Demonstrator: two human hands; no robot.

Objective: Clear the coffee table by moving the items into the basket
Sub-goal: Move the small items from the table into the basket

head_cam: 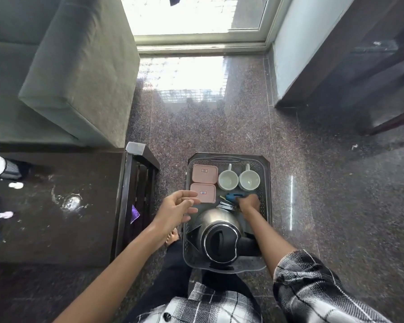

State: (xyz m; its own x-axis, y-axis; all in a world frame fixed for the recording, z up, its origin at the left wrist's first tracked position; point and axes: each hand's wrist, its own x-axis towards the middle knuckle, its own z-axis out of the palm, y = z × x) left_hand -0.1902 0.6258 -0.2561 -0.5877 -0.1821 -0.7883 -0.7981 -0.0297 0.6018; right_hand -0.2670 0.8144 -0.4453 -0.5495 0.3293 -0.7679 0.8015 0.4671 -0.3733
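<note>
Fingers (pixel 191 202) of the left hand (pixel 176 209) hang spread and loose, holding nothing, over the left rim of the basket (pixel 229 157). Inside it, the right hand (pixel 250 202) curls its fingers on a blue-handled item (pixel 234 196). Two white cups (pixel 228 180) stand just beyond them. Pink lidded boxes (pixel 205 174) lie by the left fingertips. A steel kettle (pixel 219 238) sits between the wrists, and the coffee table (pixel 56 206) is left of the left hand.
</note>
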